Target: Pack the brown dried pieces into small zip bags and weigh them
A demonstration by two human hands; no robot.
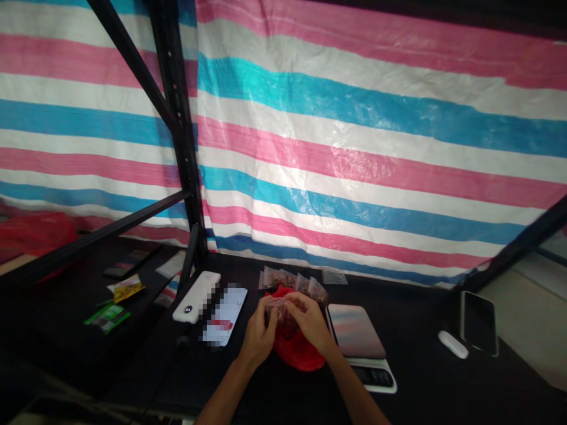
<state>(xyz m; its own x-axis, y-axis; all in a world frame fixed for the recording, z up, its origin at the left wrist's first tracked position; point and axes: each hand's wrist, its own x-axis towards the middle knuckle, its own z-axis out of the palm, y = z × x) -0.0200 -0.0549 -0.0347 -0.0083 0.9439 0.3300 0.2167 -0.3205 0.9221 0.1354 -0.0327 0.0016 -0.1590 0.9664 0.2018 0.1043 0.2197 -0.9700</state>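
Observation:
My left hand and my right hand meet over a red plastic bag on the black table. Between their pinched fingertips is a small clear zip bag, its top edge facing up; how full it is cannot be made out. Brownish contents show dimly in the red bag below. Just behind the hands lie several small clear bags filled with brown, dry-looking bits. Right of my right hand stands a flat digital scale with a shiny plate and a dark display.
A flat clear bag lies behind the scale. Left are a white power bank and a phone; farther left, yellow and green packets. A white case and another phone are right. Black shelf posts rise at left.

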